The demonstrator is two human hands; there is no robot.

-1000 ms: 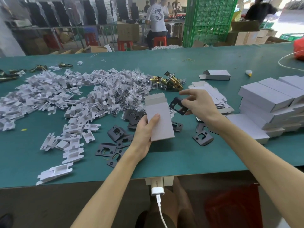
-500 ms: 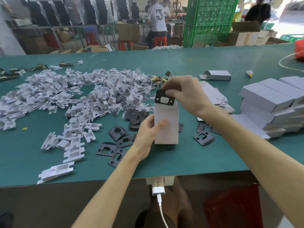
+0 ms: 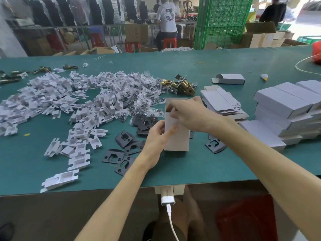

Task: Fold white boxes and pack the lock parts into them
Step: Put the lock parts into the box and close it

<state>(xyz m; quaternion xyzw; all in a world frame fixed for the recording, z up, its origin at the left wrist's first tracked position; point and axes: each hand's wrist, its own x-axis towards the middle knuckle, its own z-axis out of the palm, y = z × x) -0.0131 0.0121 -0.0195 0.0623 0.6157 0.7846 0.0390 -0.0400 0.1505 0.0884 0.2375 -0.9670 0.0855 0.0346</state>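
Left hand (image 3: 156, 137) grips the upright white box (image 3: 178, 138) at mid-frame over the green desk (image 3: 225, 164), right hand (image 3: 190, 116) curled over its open top, whether pinching anything I cannot tell, black plates (image 3: 123, 138) lying beside.

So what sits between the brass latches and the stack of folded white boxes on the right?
Head view: a pile of flat, unfolded box blanks lies between the brass latches and the folded white boxes.

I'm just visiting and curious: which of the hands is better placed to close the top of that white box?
The right, probably. The right hand is at the open top of the white box, fingers pinching the top flap; the left hand grips the box lower down, steadying it.
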